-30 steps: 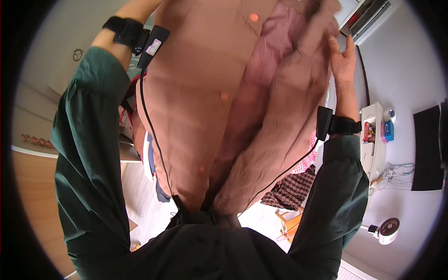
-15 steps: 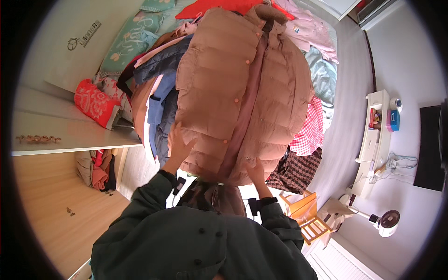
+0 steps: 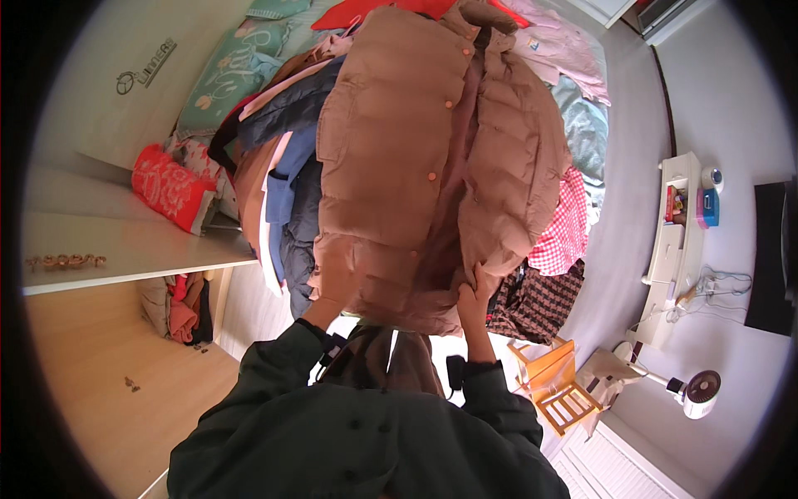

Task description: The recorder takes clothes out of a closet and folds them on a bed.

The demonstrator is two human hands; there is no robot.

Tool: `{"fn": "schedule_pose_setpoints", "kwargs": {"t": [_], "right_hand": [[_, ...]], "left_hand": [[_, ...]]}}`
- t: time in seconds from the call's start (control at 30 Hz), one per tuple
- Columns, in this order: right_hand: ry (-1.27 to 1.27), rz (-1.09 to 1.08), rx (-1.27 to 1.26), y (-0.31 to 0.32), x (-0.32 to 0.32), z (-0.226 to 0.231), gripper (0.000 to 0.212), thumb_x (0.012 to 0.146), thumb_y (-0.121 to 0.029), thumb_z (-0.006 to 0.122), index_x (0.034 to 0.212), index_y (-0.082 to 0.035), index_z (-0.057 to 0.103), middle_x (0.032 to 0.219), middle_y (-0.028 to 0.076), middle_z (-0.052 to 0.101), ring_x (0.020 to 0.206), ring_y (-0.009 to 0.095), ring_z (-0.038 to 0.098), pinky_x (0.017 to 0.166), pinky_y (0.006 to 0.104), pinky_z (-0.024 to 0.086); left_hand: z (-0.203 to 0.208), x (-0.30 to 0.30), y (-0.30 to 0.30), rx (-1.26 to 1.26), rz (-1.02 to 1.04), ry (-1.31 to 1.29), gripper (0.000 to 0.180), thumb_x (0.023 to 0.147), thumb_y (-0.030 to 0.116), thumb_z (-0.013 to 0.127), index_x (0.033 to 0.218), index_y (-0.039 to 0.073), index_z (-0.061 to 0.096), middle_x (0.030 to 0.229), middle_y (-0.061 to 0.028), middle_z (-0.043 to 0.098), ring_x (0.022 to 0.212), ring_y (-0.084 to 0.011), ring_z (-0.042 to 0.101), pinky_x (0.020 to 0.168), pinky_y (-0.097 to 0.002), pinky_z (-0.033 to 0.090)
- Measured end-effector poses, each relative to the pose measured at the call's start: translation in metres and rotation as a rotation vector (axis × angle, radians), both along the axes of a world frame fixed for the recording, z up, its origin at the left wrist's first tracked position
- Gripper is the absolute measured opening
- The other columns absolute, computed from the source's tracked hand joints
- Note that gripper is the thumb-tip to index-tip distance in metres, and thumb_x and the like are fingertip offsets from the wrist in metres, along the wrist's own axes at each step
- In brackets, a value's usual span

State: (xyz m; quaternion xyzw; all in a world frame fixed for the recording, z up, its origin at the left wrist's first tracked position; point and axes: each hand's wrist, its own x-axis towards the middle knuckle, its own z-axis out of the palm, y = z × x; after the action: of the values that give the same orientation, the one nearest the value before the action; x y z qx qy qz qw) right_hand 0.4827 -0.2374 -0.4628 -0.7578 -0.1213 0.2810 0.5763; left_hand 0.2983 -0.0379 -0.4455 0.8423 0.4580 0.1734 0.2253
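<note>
A long brown puffer coat (image 3: 391,141) lies front side up over the bed, its collar at the far end and its front parted by a dark gap. Round buttons run down one front panel. At the near right hem, my right hand (image 3: 475,293) is closed, pinching the edge of the right panel. My left hand (image 3: 337,283) is against the near left part of the coat; its fingers are blurred and blend into the brown fabric. Left of the coat lie dark padded jackets (image 3: 301,200) and other heaped clothes.
A red-and-white checked cloth (image 3: 560,229) and a brown houndstooth cloth (image 3: 540,301) hang at the bed's right side. A wooden chair (image 3: 557,382) and a white fan (image 3: 701,395) stand at the near right. On the left is an open wardrobe (image 3: 125,333) with folded clothes.
My right hand has moved right and closed on the coat's right front edge, pulling that panel outward, so the gap looks wider near the hem. My left hand has shifted slightly nearer and right.
</note>
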Motion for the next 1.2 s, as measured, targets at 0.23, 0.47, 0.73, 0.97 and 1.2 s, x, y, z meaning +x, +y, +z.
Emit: {"fn": "schedule_pose_setpoints", "kwargs": {"t": [0.23,0.47,0.73,0.97,1.2], "right_hand": [[-0.317,0.659,-0.248,0.012,-0.034,0.055,0.054,0.07,-0.005,0.047,0.124,-0.002,0.04,0.089,0.028,0.057,0.082,0.039,0.057,0.073,0.0412,0.046],[-0.217,0.7,-0.614,-0.017,-0.038,0.001,0.058,0.071,-0.011,0.049,0.127,-0.006,0.037,0.088,0.029,0.058,0.084,0.043,0.056,0.075,0.048,0.043],[-0.124,0.481,-0.488,-0.025,-0.002,-0.044,0.032,0.068,-0.002,0.044,0.096,-0.002,0.059,0.081,0.021,0.06,0.075,0.032,0.058,0.066,0.0367,0.045],[1.189,-0.22,0.765,-0.043,0.031,0.013,0.044,0.062,0.002,0.042,0.105,0.003,0.052,0.093,0.016,0.06,0.091,0.03,0.057,0.08,0.0373,0.049],[1.345,-0.05,0.981,-0.039,0.052,0.038,0.046,0.062,-0.001,0.043,0.107,0.0,0.052,0.096,0.015,0.06,0.086,0.029,0.058,0.081,0.0373,0.049]], "left_hand": [[0.01,0.083,-0.021,-0.175,-0.276,0.221,0.046,0.069,0.023,0.069,0.101,0.001,0.044,0.099,-0.0191,0.051,0.096,-0.0349,0.05,0.081,-0.0417,0.042],[-0.028,0.076,-0.019,-0.326,-0.35,0.234,0.034,0.07,0.013,0.061,0.096,0.002,0.042,0.085,-0.0235,0.057,0.08,-0.0399,0.056,0.073,-0.0457,0.046],[-0.045,0.051,-0.017,-0.481,-0.509,0.224,0.022,0.072,0.015,0.053,0.085,-0.002,0.052,0.078,-0.0247,0.059,0.078,-0.0411,0.057,0.069,-0.0477,0.046],[-0.005,0.041,-0.015,-1.098,-0.165,-0.333,0.012,0.076,0.009,0.048,0.084,0.001,0.052,0.069,-0.0065,0.054,0.06,-0.0168,0.052,0.054,-0.0281,0.041],[0.03,0.045,-0.029,-1.004,-0.233,-0.346,0.008,0.078,0.006,0.047,0.082,0.002,0.052,0.066,-0.0005,0.048,0.06,-0.0085,0.045,0.053,-0.0224,0.038]]}}
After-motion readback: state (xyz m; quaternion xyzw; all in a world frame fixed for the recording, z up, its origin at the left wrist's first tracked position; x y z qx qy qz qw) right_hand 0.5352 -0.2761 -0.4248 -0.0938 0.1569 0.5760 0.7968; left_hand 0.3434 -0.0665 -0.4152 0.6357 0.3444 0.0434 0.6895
